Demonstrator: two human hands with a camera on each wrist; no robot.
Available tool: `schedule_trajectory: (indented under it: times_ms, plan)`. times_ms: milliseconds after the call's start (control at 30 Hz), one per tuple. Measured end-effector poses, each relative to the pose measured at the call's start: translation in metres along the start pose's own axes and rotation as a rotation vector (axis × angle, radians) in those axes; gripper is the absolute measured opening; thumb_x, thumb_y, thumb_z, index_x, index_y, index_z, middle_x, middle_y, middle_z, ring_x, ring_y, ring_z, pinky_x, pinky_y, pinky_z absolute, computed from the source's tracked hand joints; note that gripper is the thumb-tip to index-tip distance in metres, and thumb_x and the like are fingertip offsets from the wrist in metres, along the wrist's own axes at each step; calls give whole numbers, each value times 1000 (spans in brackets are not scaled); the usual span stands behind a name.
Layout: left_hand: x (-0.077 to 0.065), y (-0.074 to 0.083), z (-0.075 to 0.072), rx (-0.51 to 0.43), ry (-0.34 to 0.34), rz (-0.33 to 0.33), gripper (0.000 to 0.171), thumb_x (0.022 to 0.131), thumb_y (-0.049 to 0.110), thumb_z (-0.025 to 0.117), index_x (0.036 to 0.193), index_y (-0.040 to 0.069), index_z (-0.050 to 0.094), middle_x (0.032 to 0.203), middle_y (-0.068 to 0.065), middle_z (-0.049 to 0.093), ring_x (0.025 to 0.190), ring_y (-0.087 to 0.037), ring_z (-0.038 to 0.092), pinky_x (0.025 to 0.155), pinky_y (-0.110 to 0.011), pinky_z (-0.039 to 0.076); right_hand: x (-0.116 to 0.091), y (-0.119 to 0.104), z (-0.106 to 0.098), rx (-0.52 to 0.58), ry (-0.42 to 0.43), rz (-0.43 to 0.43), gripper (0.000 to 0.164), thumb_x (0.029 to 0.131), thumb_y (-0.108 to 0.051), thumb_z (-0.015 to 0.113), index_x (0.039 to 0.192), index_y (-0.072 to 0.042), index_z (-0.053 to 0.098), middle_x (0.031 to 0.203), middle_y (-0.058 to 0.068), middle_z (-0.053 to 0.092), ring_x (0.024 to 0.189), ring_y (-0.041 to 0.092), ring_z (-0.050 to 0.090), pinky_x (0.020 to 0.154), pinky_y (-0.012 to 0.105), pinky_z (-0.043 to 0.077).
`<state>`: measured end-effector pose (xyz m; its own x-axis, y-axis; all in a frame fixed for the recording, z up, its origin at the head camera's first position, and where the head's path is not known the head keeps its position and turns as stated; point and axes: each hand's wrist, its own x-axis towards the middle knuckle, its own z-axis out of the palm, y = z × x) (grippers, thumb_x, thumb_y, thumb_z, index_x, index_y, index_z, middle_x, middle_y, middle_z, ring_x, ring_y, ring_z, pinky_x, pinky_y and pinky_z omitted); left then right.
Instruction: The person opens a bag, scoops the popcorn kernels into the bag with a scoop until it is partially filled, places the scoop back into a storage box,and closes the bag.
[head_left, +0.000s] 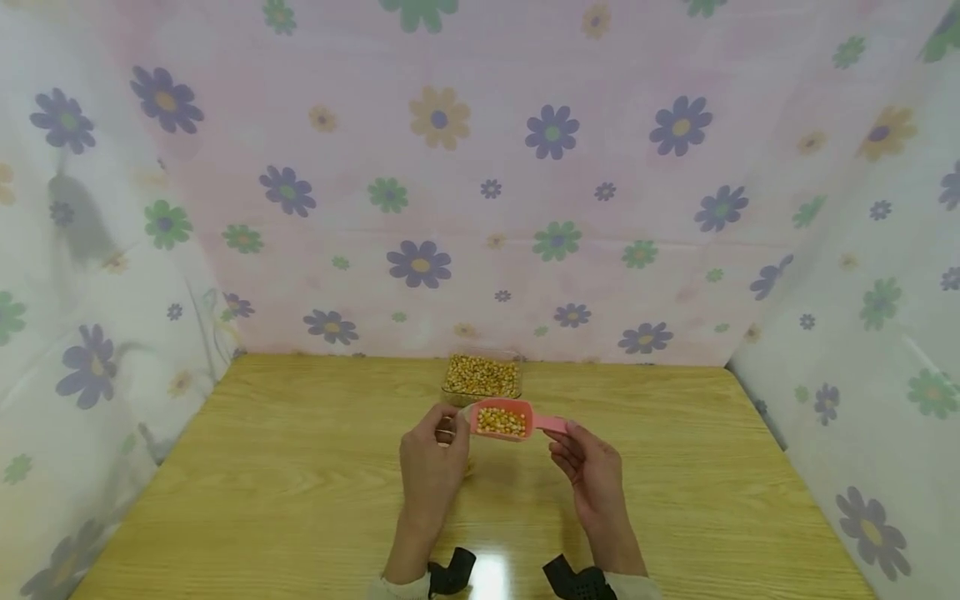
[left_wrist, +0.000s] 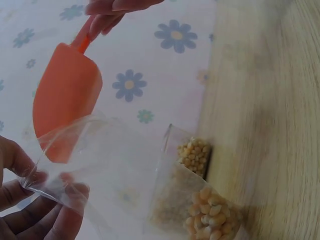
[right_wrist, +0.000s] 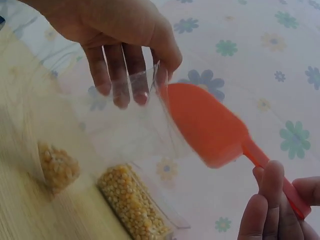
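My right hand (head_left: 598,473) grips the handle of a coral-red scoop (head_left: 501,418), which holds corn kernels. A clear plastic bag (left_wrist: 107,155) hangs from my left hand (head_left: 433,467), its top edge pinched between thumb and fingers. Kernels (left_wrist: 212,215) lie in the bottom of this bag. The scoop's front lip is at the bag's mouth, overlapped by the clear film in the left wrist view. From the right wrist view, the scoop (right_wrist: 207,125) shows its underside, with its lip close to my left fingers.
Behind the hands, a clear rectangular container (head_left: 482,377) of corn kernels stands near the back edge of the wooden table (head_left: 300,467). Flower-patterned curtains (head_left: 495,167) enclose the table at the back and both sides.
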<state>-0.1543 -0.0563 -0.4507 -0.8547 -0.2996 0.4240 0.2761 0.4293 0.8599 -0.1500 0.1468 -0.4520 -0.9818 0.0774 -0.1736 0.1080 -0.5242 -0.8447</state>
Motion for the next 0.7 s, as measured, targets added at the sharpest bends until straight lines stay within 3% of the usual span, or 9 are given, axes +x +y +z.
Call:
schedule_trajectory:
  times_ms: [233, 467, 700]
  plan:
    - [-1, -1, 2, -29, 15, 16, 11, 95, 6, 66, 86, 7, 73, 71, -2, 70, 61, -9, 66, 55, -25, 55, -4, 4, 10, 16, 34, 3, 24, 105, -17, 58, 91, -13, 77, 80, -2, 78, 73, 7, 73, 73, 23, 59]
    - [-1, -1, 2, -10, 16, 42, 10, 95, 6, 66, 87, 5, 73, 71, -2, 70, 60, -9, 65, 54, -25, 54, -11, 0, 19, -70, 119, -58, 20, 103, -14, 60, 97, -6, 77, 79, -1, 78, 72, 8, 74, 74, 25, 60]
    - [-2, 1, 2, -14, 11, 37, 11, 95, 7, 67, 86, 9, 71, 72, -2, 70, 61, -10, 65, 56, -25, 55, -19, -9, 23, -118, 117, -74, 24, 103, -17, 61, 109, 2, 74, 83, -1, 79, 74, 9, 74, 76, 26, 60]
